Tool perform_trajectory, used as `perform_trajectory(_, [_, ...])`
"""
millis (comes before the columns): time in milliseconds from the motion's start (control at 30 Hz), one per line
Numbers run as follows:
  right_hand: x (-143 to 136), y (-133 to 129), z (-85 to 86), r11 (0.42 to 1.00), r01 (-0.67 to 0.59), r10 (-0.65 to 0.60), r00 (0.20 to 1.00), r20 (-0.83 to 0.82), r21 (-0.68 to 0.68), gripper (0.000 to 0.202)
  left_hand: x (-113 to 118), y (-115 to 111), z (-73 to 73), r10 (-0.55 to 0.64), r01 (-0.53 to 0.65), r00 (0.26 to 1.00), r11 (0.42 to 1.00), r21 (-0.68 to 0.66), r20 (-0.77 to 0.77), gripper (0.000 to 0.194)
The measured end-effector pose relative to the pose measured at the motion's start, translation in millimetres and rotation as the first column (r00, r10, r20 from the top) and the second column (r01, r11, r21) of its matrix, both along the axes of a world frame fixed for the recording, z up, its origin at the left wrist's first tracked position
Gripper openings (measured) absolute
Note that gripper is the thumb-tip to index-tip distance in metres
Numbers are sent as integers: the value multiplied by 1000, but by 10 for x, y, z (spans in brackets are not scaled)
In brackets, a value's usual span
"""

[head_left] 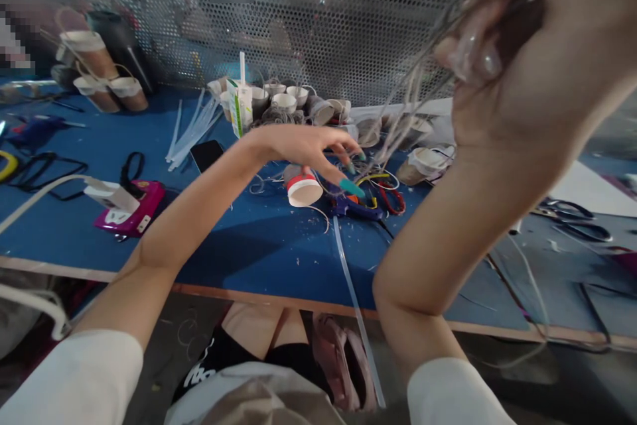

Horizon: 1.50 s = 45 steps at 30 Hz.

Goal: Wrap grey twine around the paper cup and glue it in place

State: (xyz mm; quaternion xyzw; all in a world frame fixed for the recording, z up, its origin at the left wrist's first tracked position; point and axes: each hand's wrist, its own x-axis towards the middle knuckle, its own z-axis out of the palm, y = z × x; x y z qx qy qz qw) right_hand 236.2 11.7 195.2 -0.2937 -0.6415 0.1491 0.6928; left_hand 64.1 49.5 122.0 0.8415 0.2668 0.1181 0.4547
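Above and to the right of the left hand (306,144), high over the blue table (298,269), the right hand (497,73) was lifted with its fingers curled, apparently grasping a bundle of thin, pale strands (412,97); blur hid exactly how they were gripped. The left hand hung palm down, fingers loosely spread and seemingly free of any hold, a teal cover (352,187) on one digit. Whether a fingertip brushed the strands could not be told.

The strands lay between the two hands. Their long axis slanted from the right hand's fingers down toward the left hand's fingertips, and their lower ends were lost in the clutter there. The step in hand, as far as could be judged, was handling the strands with the upper part held high; the next move seemed to call for keeping them taut and clear of the glue gun (355,207) beneath the left fingertips.

Just below the left palm, a red-and-white cup (304,187) lay on its side, mouth turned toward the table's near edge. A clear stick (348,266) ran from the glue gun past that edge. Beyond the left hand stood a cluster of small cups (284,104).
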Motion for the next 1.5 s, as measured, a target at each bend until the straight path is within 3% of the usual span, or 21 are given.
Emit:
perform_trajectory(100, [-11,-7,-12,998,-48,45,998,46,48,36,188,-80,-46,-191,187,981,979,-78,-39,32])
perform_trajectory(167, [12,14,-16,993,-88,81,993,84,75,38,159,-100,-18,-187,186,982,977,-100,2,25])
perform_trajectory(267, [49,77,-35,994,-110,109,984,140,-6,41,-4,-127,98,17,6,960,996,-84,278,28])
perform_trajectory(367, [61,186,-97,955,-148,190,971,144,-258,42,-169,-189,254,177,-159,784,984,-83,595,32])
perform_trajectory(433, [59,279,-157,878,-160,263,948,177,-451,37,-250,-247,357,264,-303,680,951,-66,684,34])
perform_trajectory(533, [48,396,-235,735,-207,472,840,268,-645,40,-330,-330,481,442,-560,577,826,-62,687,38])
perform_trajectory(633, [12,442,-282,624,-282,676,662,323,-728,34,-372,-369,537,523,-681,514,731,-47,680,46])
perform_trajectory(700, [-37,453,-308,597,-282,736,564,373,-751,22,-383,-369,541,512,-690,524,724,-14,680,50])
perform_trajectory(833, [-174,485,-375,630,-227,742,461,488,-743,20,-381,-352,539,547,-698,547,716,-15,634,47])
perform_trajectory(900, [-233,514,-416,640,-209,731,463,502,-739,15,-388,-351,554,559,-708,527,705,-32,640,46])
perform_trajectory(1033, [-270,639,-535,693,-132,641,562,522,-709,15,-469,-386,601,506,-722,514,691,31,693,59])
perform_trajectory(1100, [-236,750,-618,702,-93,609,591,528,-706,22,-552,-430,619,457,-726,548,676,127,701,50])
perform_trajectory(1200, [-123,963,-754,726,33,526,616,586,-687,30,-712,-515,639,379,-673,643,695,254,666,17])
perform_trajectory(1267, [-36,1102,-837,753,147,429,630,648,-642,33,-816,-559,649,392,-651,680,711,264,620,22])
perform_trajectory(1400, [23,1254,-960,705,235,299,757,581,-669,24,-956,-553,650,479,-701,640,684,201,601,27])
perform_trajectory(1500, [-53,1235,-1001,665,212,280,818,502,-716,11,-965,-498,645,508,-733,575,669,128,641,30])
